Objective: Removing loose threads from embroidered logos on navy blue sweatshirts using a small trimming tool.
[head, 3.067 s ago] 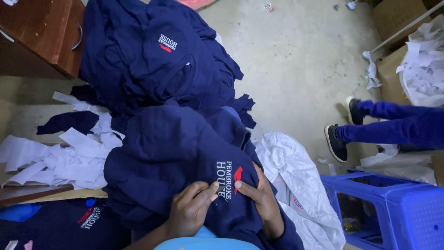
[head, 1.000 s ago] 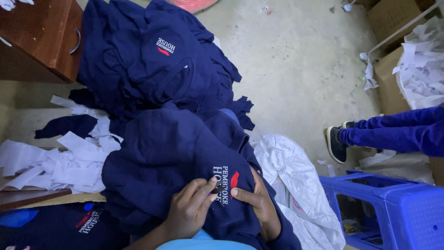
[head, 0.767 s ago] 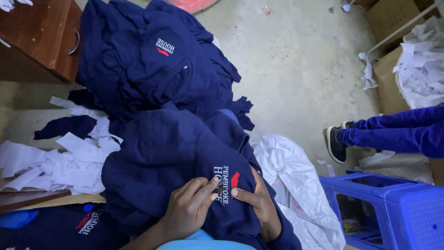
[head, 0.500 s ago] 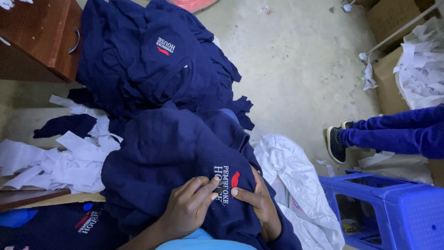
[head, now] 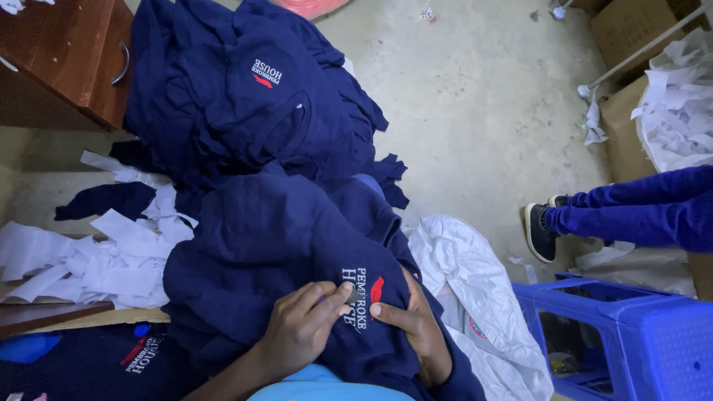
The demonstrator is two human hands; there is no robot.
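Left hand (head: 301,334) and right hand (head: 412,334) pinch the navy sweater (head: 275,260) either side of its embroidered crest (head: 364,297), stretching it flat.

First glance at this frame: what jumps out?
Both hands, the left hand and right hand, press on a navy garment at bottom centre, pinching around its embroidered white-and-red chest logo. Behind it a heap of matching navy garments fills the upper left. At right sit a blue plastic crate and another person's blue-trousered leg.
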